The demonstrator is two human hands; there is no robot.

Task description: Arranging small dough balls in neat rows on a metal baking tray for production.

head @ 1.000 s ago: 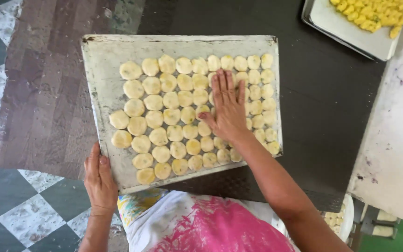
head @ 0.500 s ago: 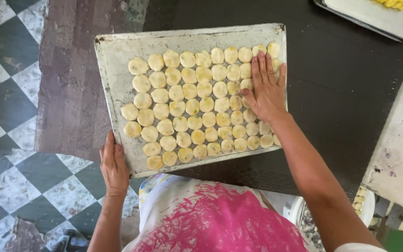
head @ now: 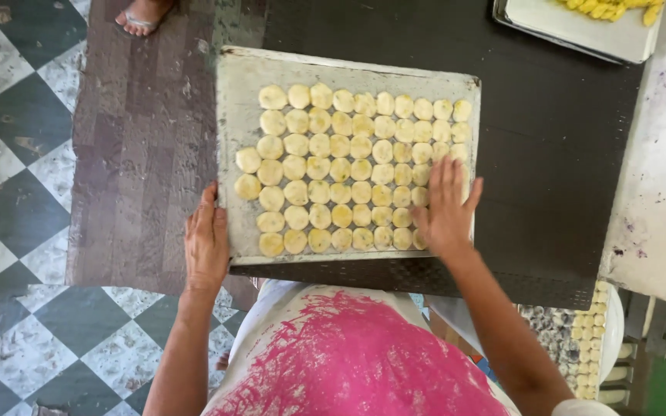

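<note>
A dark table (head: 564,154) fills the far and right part of the scene, with a brown mat (head: 140,154) over a green-and-white checkered floor (head: 9,192) on the left. On the table's near edge lies a large grey baking tray (head: 237,100), covered with close rows of pale yellow dough rounds (head: 341,169). A second tray (head: 580,31) with yellow pieces sits at the far right corner, well apart. The person wears a white apron smeared pink (head: 348,354). A sandalled foot (head: 140,15) of another person shows at the far left. The left hand (head: 206,245) grips the tray's near left edge, fingers curled along its side. The right hand (head: 445,208) lies open and flat, fingers spread, on the rounds at the tray's near right corner.
</note>
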